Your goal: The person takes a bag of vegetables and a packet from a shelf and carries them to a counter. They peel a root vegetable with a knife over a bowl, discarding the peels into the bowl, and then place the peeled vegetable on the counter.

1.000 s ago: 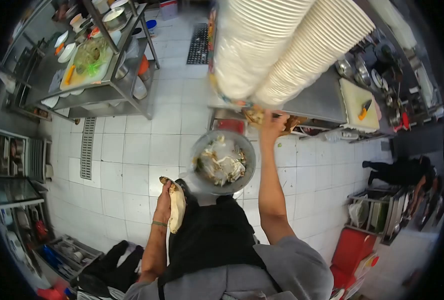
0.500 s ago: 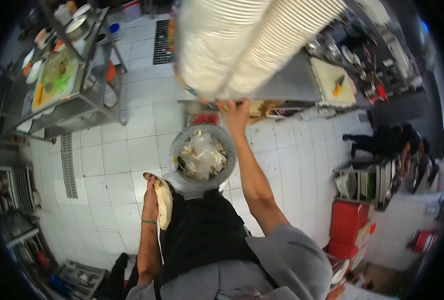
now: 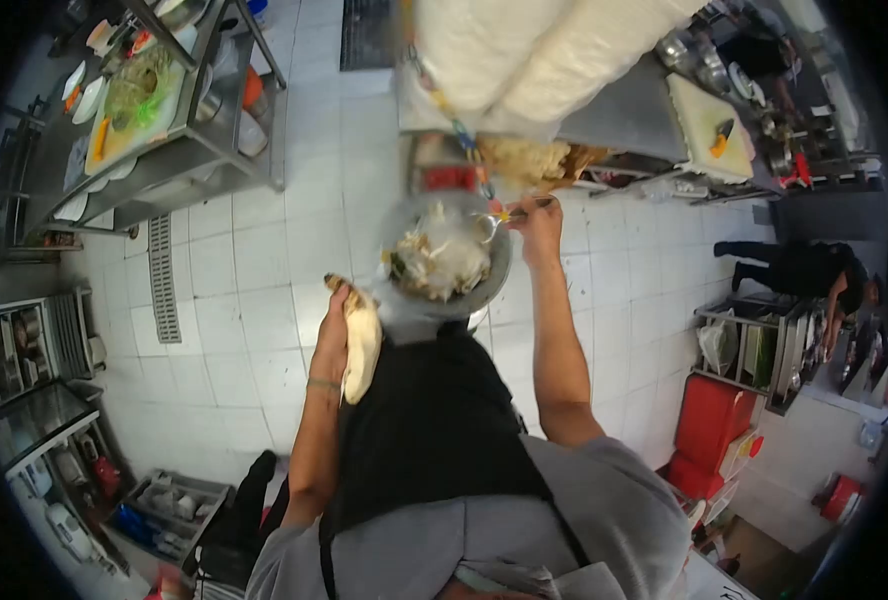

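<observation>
My left hand is wrapped round a long pale root vegetable with a brown end, held left of the black apron. My right hand is closed on a small metal tool at the right rim of a grey bin; its exact kind is blurred. A colourful cord runs down from the worktable to this tool. Inside the bin lie a crumpled clear plastic bag and pale scraps. Just beyond it sits a container with red contents.
Tall wrapped stacks of white containers stand on the steel worktable. To their right lies a cutting board with a yellow-handled knife. A steel rack stands left. A person is at the far right.
My right hand has come from the worktable's edge to the bin's right rim, with the tool and cord. My left hand keeps its hold on the root vegetable. The view has shifted.
</observation>
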A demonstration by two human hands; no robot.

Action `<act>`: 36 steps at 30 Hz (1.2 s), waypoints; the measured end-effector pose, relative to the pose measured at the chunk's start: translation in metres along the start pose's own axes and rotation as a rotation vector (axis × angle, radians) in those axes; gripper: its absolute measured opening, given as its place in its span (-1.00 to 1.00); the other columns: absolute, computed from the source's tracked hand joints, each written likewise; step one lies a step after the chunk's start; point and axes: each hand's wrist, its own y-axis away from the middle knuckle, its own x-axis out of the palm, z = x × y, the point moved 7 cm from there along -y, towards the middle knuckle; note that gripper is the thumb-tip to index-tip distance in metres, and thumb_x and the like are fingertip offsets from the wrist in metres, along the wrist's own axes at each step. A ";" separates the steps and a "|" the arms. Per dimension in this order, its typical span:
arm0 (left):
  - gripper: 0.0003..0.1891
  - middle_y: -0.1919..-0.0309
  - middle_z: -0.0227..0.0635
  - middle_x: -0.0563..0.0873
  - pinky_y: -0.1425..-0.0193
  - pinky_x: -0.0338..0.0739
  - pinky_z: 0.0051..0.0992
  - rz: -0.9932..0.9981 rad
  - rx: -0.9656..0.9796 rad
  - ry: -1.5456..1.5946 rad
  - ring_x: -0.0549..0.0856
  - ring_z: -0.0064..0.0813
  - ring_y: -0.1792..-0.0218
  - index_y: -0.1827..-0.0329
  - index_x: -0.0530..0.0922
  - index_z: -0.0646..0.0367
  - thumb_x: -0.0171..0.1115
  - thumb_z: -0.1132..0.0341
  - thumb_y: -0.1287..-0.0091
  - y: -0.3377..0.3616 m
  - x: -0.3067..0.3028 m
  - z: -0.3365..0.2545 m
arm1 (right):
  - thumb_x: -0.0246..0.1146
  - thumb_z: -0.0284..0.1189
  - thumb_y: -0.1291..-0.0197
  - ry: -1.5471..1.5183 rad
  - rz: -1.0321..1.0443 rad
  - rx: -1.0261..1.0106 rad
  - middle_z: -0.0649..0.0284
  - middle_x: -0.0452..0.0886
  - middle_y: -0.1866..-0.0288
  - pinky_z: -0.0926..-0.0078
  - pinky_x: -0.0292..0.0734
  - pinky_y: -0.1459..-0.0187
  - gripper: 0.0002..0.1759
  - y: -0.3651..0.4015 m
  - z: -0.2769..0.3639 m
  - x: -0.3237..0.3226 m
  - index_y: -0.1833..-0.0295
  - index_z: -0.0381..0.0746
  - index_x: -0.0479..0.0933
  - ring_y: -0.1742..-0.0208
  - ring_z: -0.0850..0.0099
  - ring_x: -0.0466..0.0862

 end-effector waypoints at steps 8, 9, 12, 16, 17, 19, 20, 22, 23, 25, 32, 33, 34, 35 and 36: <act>-0.41 0.27 -0.19 0.73 0.44 0.69 -0.27 0.025 -0.053 -0.121 0.71 -0.29 0.49 0.04 0.55 0.18 0.04 -0.26 -0.40 0.005 0.021 0.016 | 0.12 -0.28 -0.46 -0.078 0.279 0.472 0.19 0.55 0.22 0.31 0.52 0.44 -0.43 0.053 -0.115 0.017 -0.48 -0.04 0.11 0.35 0.39 0.58; -0.40 0.33 -0.19 0.72 0.44 0.69 -0.27 0.024 -0.063 -0.095 0.69 -0.29 0.52 0.06 0.55 0.22 0.00 -0.25 -0.42 0.005 0.024 0.017 | 0.11 -0.22 -0.47 -0.095 0.252 0.484 0.22 0.52 0.17 0.38 0.50 0.42 -0.47 0.063 -0.109 0.025 -0.45 0.02 0.16 0.34 0.40 0.55; -0.37 0.42 -0.20 0.70 0.46 0.69 -0.22 0.014 -0.098 -0.020 0.68 -0.27 0.52 0.11 0.55 0.24 -0.12 -0.26 -0.46 -0.002 0.028 0.028 | 0.16 -0.02 -0.43 -0.167 0.204 0.525 0.35 0.47 0.10 0.55 0.43 0.37 -0.35 0.084 -0.099 0.038 -0.53 0.16 0.14 0.34 0.46 0.48; -0.28 0.32 -0.13 0.72 0.42 0.74 -0.17 0.070 -0.116 -0.016 0.74 -0.21 0.45 -0.04 0.49 0.22 -0.15 -0.36 -0.43 -0.026 0.027 0.041 | 0.21 -0.24 -0.40 0.012 0.364 0.364 0.28 0.48 0.15 0.37 0.47 0.41 -0.37 0.092 -0.112 0.058 -0.46 -0.05 0.12 0.29 0.53 0.50; -0.27 0.33 -0.13 0.72 0.42 0.74 -0.16 0.069 -0.109 -0.042 0.74 -0.21 0.44 -0.04 0.49 0.24 -0.15 -0.37 -0.42 -0.030 0.030 0.042 | 0.21 -0.25 -0.40 -0.032 0.383 0.406 0.27 0.49 0.16 0.39 0.47 0.42 -0.37 0.093 -0.119 0.062 -0.46 -0.06 0.11 0.30 0.53 0.50; -0.24 0.36 -0.14 0.71 0.41 0.74 -0.15 0.074 -0.112 -0.101 0.75 -0.20 0.44 -0.02 0.50 0.28 -0.15 -0.38 -0.42 -0.028 0.049 0.045 | 0.21 -0.28 -0.40 -0.123 0.401 0.489 0.25 0.49 0.17 0.43 0.45 0.44 -0.36 0.099 -0.119 0.069 -0.47 -0.08 0.10 0.33 0.54 0.48; -0.28 0.40 -0.16 0.71 0.44 0.74 -0.17 0.035 -0.112 -0.169 0.74 -0.22 0.48 0.00 0.51 0.30 -0.11 -0.33 -0.45 -0.025 0.053 0.045 | 0.20 -0.30 -0.41 -0.192 0.333 0.539 0.21 0.51 0.18 0.50 0.42 0.46 -0.34 0.101 -0.120 0.070 -0.49 -0.11 0.07 0.37 0.53 0.48; -0.33 0.42 -0.17 0.70 0.46 0.73 -0.19 0.034 -0.097 -0.276 0.73 -0.25 0.51 0.00 0.51 0.29 -0.08 -0.28 -0.47 -0.017 0.068 0.044 | 0.19 -0.31 -0.42 -0.130 0.229 0.411 0.21 0.51 0.19 0.49 0.43 0.47 -0.35 0.099 -0.104 0.072 -0.50 -0.13 0.08 0.39 0.52 0.49; -0.36 0.43 -0.17 0.70 0.47 0.73 -0.20 0.034 -0.090 -0.327 0.73 -0.26 0.53 0.00 0.51 0.29 -0.06 -0.25 -0.48 -0.013 0.073 0.045 | 0.19 -0.31 -0.42 -0.096 0.175 0.349 0.21 0.51 0.19 0.49 0.43 0.47 -0.35 0.098 -0.097 0.070 -0.50 -0.13 0.08 0.41 0.52 0.49; -0.40 0.45 -0.18 0.70 0.48 0.73 -0.23 0.034 -0.083 -0.381 0.72 -0.28 0.55 0.02 0.52 0.27 -0.03 -0.22 -0.49 -0.007 0.080 0.049 | 0.15 -0.29 -0.45 -0.087 0.200 0.286 0.25 0.51 0.22 0.48 0.42 0.46 -0.44 0.086 -0.110 0.067 -0.46 -0.18 0.18 0.41 0.50 0.49; -0.39 0.48 -0.20 0.69 0.51 0.69 -0.29 0.095 -0.083 -0.531 0.72 -0.31 0.55 0.07 0.56 0.27 -0.03 -0.23 -0.48 -0.015 0.082 0.059 | 0.09 -0.38 -0.37 0.101 0.185 0.206 0.17 0.60 0.18 0.33 0.52 0.20 -0.67 0.085 -0.121 0.062 -0.16 -0.30 0.40 0.29 0.35 0.58; -0.38 0.48 -0.20 0.70 0.51 0.68 -0.30 0.105 -0.082 -0.552 0.72 -0.31 0.55 0.07 0.56 0.27 -0.04 -0.24 -0.48 -0.016 0.084 0.060 | 0.09 -0.39 -0.35 0.123 0.161 0.166 0.15 0.61 0.18 0.31 0.52 0.16 -0.69 0.084 -0.121 0.062 -0.12 -0.32 0.42 0.28 0.33 0.60; -0.37 0.48 -0.20 0.70 0.51 0.68 -0.30 0.111 -0.104 -0.549 0.71 -0.31 0.56 0.08 0.57 0.27 -0.05 -0.24 -0.49 -0.019 0.082 0.062 | 0.09 -0.39 -0.34 0.099 0.137 0.159 0.13 0.61 0.19 0.30 0.52 0.15 -0.69 0.083 -0.122 0.060 -0.10 -0.33 0.43 0.26 0.32 0.61; -0.36 0.49 -0.20 0.70 0.52 0.67 -0.31 0.114 -0.127 -0.546 0.71 -0.31 0.57 0.09 0.57 0.27 -0.07 -0.25 -0.49 -0.023 0.079 0.066 | 0.10 -0.38 -0.34 0.076 0.112 0.154 0.11 0.62 0.19 0.30 0.52 0.14 -0.69 0.082 -0.125 0.059 -0.08 -0.34 0.45 0.25 0.30 0.62; -0.36 0.49 -0.21 0.70 0.52 0.66 -0.32 0.117 -0.150 -0.544 0.71 -0.31 0.58 0.10 0.58 0.27 -0.08 -0.26 -0.49 -0.020 0.083 0.067 | 0.10 -0.38 -0.34 0.051 0.087 0.149 0.09 0.63 0.19 0.29 0.52 0.13 -0.70 0.082 -0.125 0.056 -0.06 -0.36 0.47 0.24 0.28 0.63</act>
